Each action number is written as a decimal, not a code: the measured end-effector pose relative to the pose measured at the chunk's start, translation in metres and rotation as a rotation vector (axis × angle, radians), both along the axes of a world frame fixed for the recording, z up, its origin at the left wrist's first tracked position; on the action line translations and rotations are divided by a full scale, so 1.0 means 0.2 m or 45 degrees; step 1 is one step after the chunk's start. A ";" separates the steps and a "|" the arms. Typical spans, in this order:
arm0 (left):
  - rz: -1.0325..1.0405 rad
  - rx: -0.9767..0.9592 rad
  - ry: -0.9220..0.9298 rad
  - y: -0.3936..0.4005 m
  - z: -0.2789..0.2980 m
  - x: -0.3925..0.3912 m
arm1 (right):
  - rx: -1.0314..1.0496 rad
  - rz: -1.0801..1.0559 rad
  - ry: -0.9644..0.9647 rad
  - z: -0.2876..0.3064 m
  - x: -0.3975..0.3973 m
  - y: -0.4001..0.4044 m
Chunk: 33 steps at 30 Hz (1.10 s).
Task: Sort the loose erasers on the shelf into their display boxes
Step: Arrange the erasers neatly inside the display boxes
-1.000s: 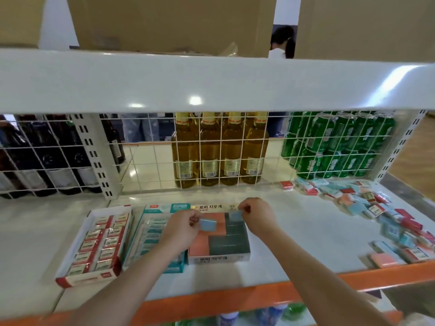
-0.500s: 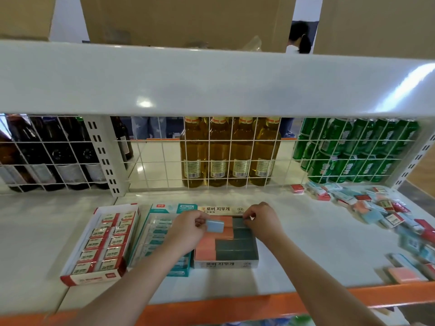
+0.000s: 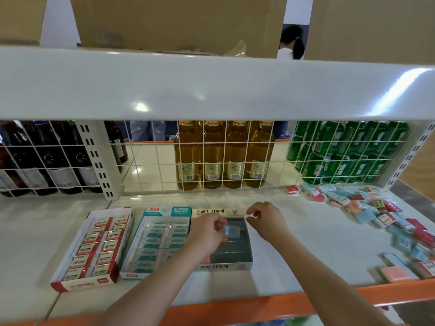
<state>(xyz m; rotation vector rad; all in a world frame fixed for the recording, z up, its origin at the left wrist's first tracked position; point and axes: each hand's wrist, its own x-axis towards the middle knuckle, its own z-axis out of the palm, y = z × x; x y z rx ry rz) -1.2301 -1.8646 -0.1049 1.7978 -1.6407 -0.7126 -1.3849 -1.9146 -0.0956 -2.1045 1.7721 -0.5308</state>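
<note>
Three display boxes lie side by side on the white shelf: a red-and-white box (image 3: 70,282) at left, a teal box (image 3: 164,211) in the middle, and a box with Korean lettering (image 3: 226,266) holding orange and dark green erasers. My left hand (image 3: 207,236) pinches a light blue eraser (image 3: 231,231) just over that third box. My right hand (image 3: 266,220) hovers beside the box's far right corner with curled fingers and nothing in it. A heap of loose erasers (image 3: 376,212) in red, teal, blue and pink spreads over the right end of the shelf.
A wire grid (image 3: 153,165) backs the shelf, with dark bottles, amber bottles (image 3: 223,156) and green cans (image 3: 348,154) behind it. An upper white shelf (image 3: 211,88) overhangs. The orange front lip (image 3: 259,307) runs below my arms. A person stands far behind.
My left hand has carried the light blue eraser rightwards over the dark green column of the box. My right hand has lifted away from the box and holds nothing.
</note>
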 end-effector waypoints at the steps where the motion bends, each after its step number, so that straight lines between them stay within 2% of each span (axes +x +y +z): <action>1: 0.007 0.008 0.011 0.00 -0.01 -0.02 | 0.001 -0.003 -0.017 0.00 -0.02 0.00; 9: 0.094 -0.006 0.007 0.00 -0.04 -0.09 | 0.033 0.070 -0.072 0.01 -0.06 0.05; 15: 0.027 -0.072 -0.333 0.03 -0.03 -0.09 | 0.052 0.184 -0.020 0.02 -0.04 0.08; 22: -0.150 -0.154 -0.605 0.06 -0.04 -0.03 | 0.051 0.215 0.026 0.03 -0.03 0.10; 27: -0.225 -0.198 -0.631 0.04 -0.04 -0.01 | 0.071 0.176 0.015 0.02 -0.07 0.10; 33: -0.355 -0.092 -0.634 -0.02 0.00 -0.04 | 0.115 0.102 -0.021 0.01 -0.16 0.11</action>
